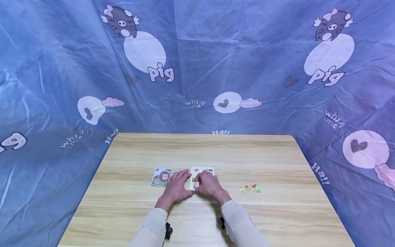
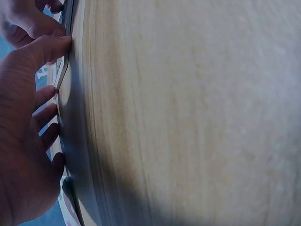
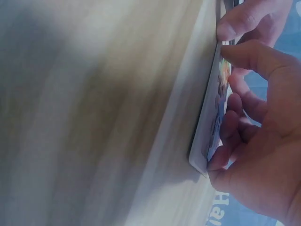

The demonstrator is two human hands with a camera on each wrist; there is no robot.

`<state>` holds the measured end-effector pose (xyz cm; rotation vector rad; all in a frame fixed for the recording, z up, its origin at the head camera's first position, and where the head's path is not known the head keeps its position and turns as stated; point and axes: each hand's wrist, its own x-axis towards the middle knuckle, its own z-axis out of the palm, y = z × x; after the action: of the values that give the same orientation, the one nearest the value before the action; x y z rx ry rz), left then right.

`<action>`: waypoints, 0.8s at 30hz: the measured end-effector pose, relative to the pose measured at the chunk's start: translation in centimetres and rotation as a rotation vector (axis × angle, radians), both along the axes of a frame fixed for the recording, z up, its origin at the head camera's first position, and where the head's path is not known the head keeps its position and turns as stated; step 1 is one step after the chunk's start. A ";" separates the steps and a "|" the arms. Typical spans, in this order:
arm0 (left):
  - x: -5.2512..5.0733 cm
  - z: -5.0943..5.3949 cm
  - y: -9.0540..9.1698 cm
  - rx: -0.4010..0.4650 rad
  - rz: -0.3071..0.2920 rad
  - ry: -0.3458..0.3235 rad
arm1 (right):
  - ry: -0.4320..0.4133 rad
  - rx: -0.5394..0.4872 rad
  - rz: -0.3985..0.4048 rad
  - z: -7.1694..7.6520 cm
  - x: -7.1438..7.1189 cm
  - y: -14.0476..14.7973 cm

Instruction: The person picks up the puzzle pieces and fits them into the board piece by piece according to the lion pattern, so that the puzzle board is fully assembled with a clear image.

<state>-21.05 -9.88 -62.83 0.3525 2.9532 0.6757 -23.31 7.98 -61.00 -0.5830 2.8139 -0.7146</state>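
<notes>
A small puzzle board (image 1: pixel 192 169) with a white frame lies on the table, part of its picture hidden by my hands. My left hand (image 1: pixel 178 187) rests at its left side, fingers spread and thumb (image 2: pixel 61 44) against the near edge. Over the board, my right hand (image 1: pixel 210 184) has its fingers bent. In the right wrist view, its thumb and forefinger pinch an orange-coloured puzzle piece (image 3: pixel 225 69) at the board's surface. Whether that piece lies flat in the board, I cannot tell.
A picture card (image 1: pixel 158 178) with a lion lies left of the board, partly behind my left hand. Two loose puzzle pieces, one (image 1: pixel 245 189) beside the other (image 1: pixel 256 188), lie to the right on the wooden table (image 1: pixel 277 219). Blue printed cloth (image 1: pixel 197 51) hangs around the table.
</notes>
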 end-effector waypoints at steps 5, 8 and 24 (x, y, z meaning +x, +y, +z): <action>0.0 0.0 0.0 0.006 0.001 0.004 | 0.026 0.019 -0.020 0.0 0.2 0.2; -0.1 -0.1 0.0 0.003 0.006 0.010 | 0.042 0.037 -0.020 -0.1 0.2 0.3; 0.0 -0.8 0.1 0.025 0.009 0.000 | 0.014 -0.051 -0.007 -0.4 -0.3 0.5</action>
<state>-21.10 -9.79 -63.66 0.3418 2.9509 0.7143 -23.65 8.51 -61.45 -0.5894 2.8189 -0.7884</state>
